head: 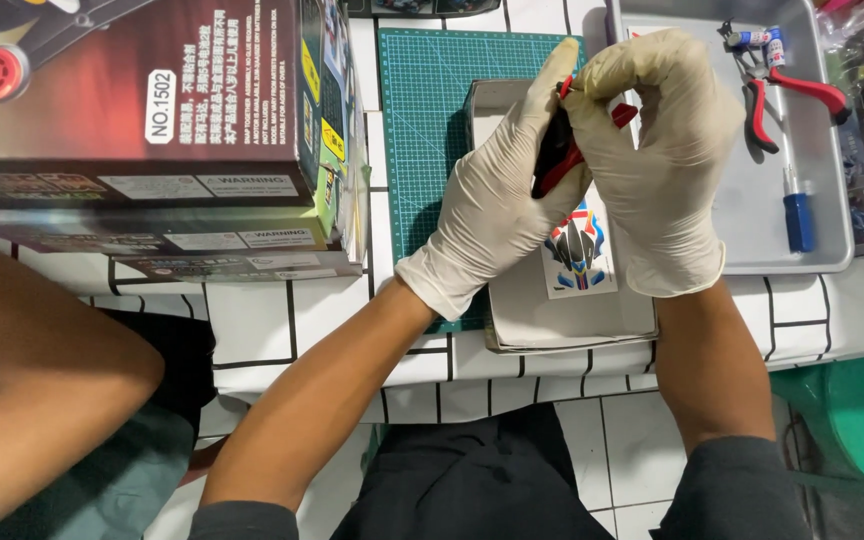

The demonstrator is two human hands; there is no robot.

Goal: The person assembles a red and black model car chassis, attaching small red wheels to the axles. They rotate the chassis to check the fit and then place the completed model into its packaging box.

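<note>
both hands, left hand (497,190) and right hand (657,150), wear thin, matt cream rubber gloves and pinch a glossy red-and-black plastic part (557,155). the green cutting mat (417,110) looks matt and rubbery, the tray (752,215) smooth grey. the stacked boxes (152,130) are glossy printed card.

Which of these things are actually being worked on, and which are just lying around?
In hand:
- left hand and right hand, both gloved, gripping a red and black part
- open white box under the hands, with a sticker sheet in it

Lying about:
- grey tray with red pliers and a blue screwdriver
- stacked kit boxes
- green cutting mat
</note>
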